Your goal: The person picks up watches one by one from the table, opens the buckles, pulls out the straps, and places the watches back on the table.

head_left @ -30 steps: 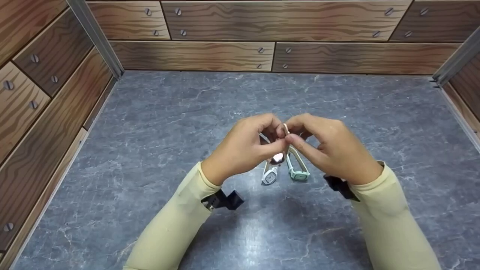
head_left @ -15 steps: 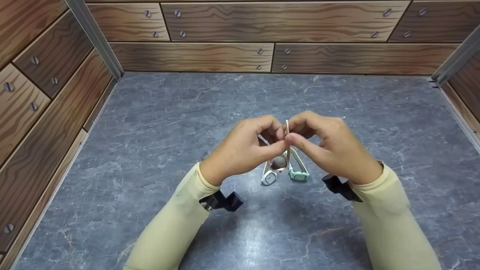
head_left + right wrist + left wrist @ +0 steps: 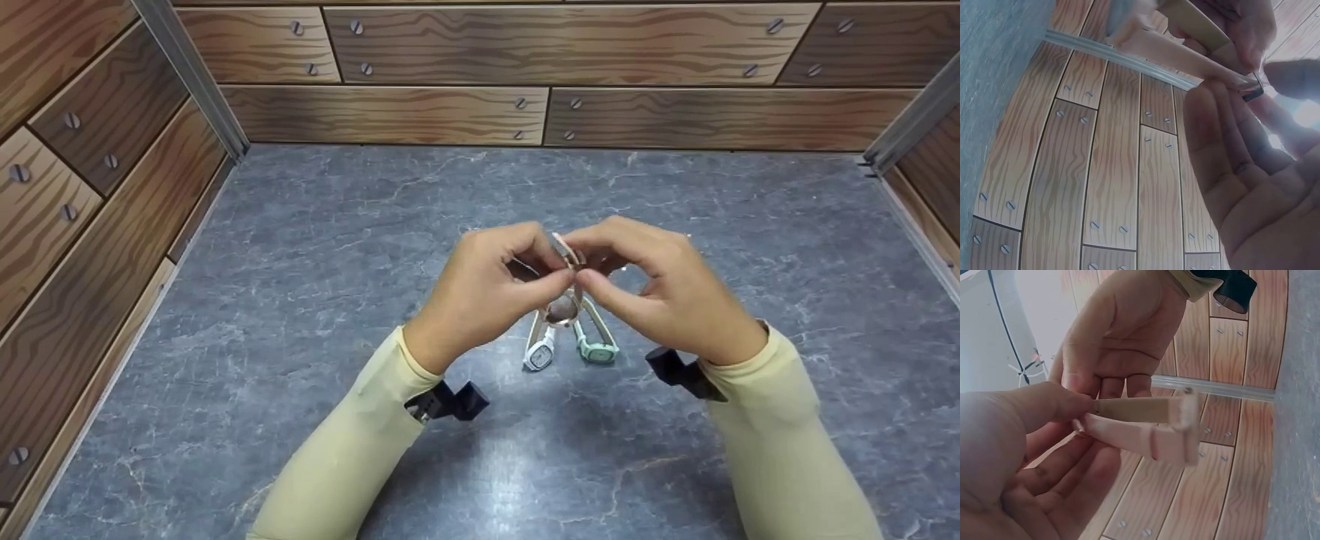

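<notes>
A pale pink wristwatch (image 3: 562,310) hangs between my two hands, raised in front of me, its case at the bottom. My left hand (image 3: 491,281) pinches the upper strap between thumb and index finger. Facing it, my right hand (image 3: 664,289) pinches the same strap end, thumb tips almost meeting. In the left wrist view the two strap halves (image 3: 1126,434) come together at the fingertips, and the case (image 3: 1188,430) points away from them. The right wrist view shows a metal buckle (image 3: 1255,85) at the strap end, by the fingers.
Below the hands, a white watch (image 3: 539,355) and a mint green watch (image 3: 598,351) lie side by side on the grey marbled table (image 3: 375,210). Wood-patterned walls (image 3: 442,112) bound the back and sides. Each wrist carries a black camera (image 3: 471,401).
The strap end between the fingertips has gone from nearly upright to leaning left. The watch case has turned and shifted slightly. My right hand is a little higher.
</notes>
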Tool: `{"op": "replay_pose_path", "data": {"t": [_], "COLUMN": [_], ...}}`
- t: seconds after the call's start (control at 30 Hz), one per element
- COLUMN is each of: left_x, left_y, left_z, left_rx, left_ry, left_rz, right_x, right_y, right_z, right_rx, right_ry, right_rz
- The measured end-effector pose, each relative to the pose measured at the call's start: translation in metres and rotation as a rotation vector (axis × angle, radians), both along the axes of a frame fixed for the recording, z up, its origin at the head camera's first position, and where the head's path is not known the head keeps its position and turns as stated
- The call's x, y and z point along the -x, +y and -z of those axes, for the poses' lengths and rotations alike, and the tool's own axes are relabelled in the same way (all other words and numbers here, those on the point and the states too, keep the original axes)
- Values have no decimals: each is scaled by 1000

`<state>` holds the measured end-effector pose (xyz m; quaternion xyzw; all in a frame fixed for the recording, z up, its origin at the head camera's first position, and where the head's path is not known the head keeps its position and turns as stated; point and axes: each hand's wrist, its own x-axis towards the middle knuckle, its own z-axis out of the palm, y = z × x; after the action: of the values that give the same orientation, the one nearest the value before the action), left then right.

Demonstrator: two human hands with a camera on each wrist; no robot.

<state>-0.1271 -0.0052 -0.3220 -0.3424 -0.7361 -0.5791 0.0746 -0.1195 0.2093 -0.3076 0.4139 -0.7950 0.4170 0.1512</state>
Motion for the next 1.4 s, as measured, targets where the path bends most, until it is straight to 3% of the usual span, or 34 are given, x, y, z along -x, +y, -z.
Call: {"op": "replay_pose_path", "data": {"t": [0.2, 0.73, 1.2, 1.4], "left_x": [0, 1, 2, 1], "left_y": [-1, -6, -6, -8], "left_z": [0, -5, -5, -5], "left_rx": [-51, 76, 115, 98], "left_ry": [-21, -131, -99, -103], "left_rz": [-10, -43, -42, -48], "right_x": [1, 2, 4, 3], "right_y": [-1, -4, -3, -4], "right_z": [0, 4, 5, 4], "right_rx": [7, 57, 5, 3], "right_ry": [23, 2, 50, 29], "right_rz": [10, 50, 30, 37]}}
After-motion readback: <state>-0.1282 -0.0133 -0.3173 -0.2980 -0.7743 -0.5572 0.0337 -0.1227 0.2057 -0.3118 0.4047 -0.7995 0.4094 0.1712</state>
